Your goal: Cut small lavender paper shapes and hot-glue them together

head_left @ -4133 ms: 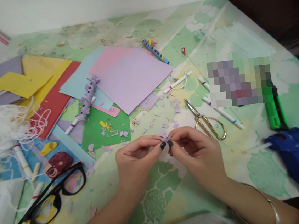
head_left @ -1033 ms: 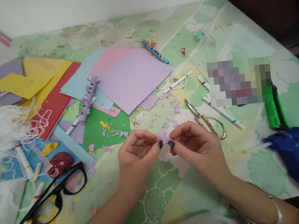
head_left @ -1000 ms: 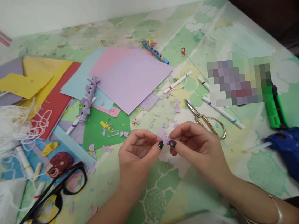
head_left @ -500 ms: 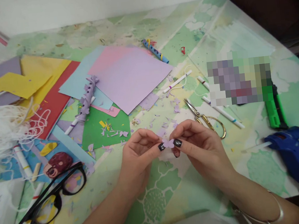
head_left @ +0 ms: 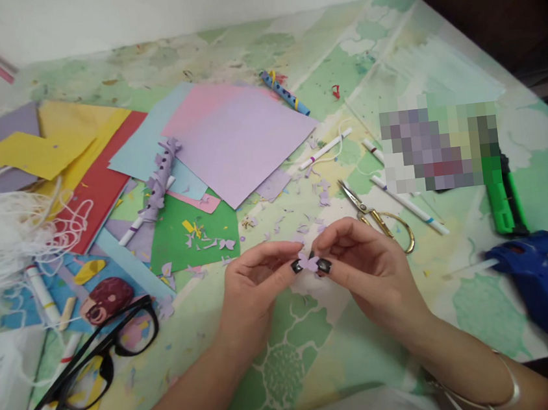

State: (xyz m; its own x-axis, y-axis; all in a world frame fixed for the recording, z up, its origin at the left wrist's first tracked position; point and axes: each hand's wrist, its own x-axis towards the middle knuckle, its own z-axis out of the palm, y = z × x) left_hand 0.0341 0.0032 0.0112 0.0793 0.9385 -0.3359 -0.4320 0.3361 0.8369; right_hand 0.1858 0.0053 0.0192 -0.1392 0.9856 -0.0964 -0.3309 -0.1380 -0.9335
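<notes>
A small purple paper cutout with rounded lobes, like a flower or butterfly (head_left: 308, 263), is pinched between both hands above the table. My left hand (head_left: 257, 282) grips its left side with thumb and fingers. On its right side my right hand (head_left: 371, 266) does the same, the dark-nailed thumb lying on the paper. Gold-handled scissors (head_left: 377, 217) lie partly opened just beyond my right hand. Purple paper scraps (head_left: 322, 193) are strewn past the fingertips. A rolled purple paper tube with dark dots and cutouts (head_left: 159, 184) rests to the left.
Colored paper sheets (head_left: 242, 136) cover the back left. White string (head_left: 8, 239), black glasses (head_left: 108, 353) and a power strip (head_left: 3, 383) are at left. A blue glue gun (head_left: 537, 288) lies at right, with white markers (head_left: 411, 207) nearby. A blue paper tube (head_left: 284, 93) lies farther back.
The purple cutout has turned slightly between the fingers, and its lobes show more openly. My left fingers have straightened a little. Everything on the table stays put.
</notes>
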